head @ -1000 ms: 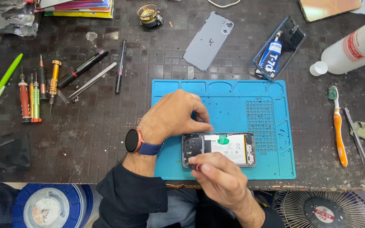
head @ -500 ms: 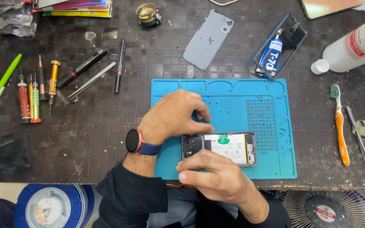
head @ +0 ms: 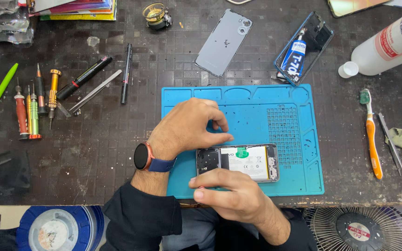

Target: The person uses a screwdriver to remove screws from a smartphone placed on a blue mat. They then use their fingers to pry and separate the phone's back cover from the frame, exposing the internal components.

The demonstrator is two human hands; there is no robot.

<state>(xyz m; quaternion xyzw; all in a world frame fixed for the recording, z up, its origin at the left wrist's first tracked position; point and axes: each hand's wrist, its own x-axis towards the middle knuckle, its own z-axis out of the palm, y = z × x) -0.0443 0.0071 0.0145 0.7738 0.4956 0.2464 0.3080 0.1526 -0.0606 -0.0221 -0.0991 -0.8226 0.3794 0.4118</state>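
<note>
The opened phone [head: 238,162] lies flat near the front edge of the blue silicone mat [head: 257,111], its back off, white battery and dark boards showing. The left hand [head: 187,128], smartwatch on the wrist, arches over its left end, fingertips curled down at the upper rim. The right hand [head: 231,193] is half closed, pinching the phone's near edge between thumb and fingers. The mat's far half is bare rubber with a ribbed grid. Beyond it lie a grey back cover [head: 223,42] and a glue tube [head: 294,58]. Screwdrivers [head: 31,107] crowd the table's left side; an orange toothbrush [head: 371,135] lies right.
</note>
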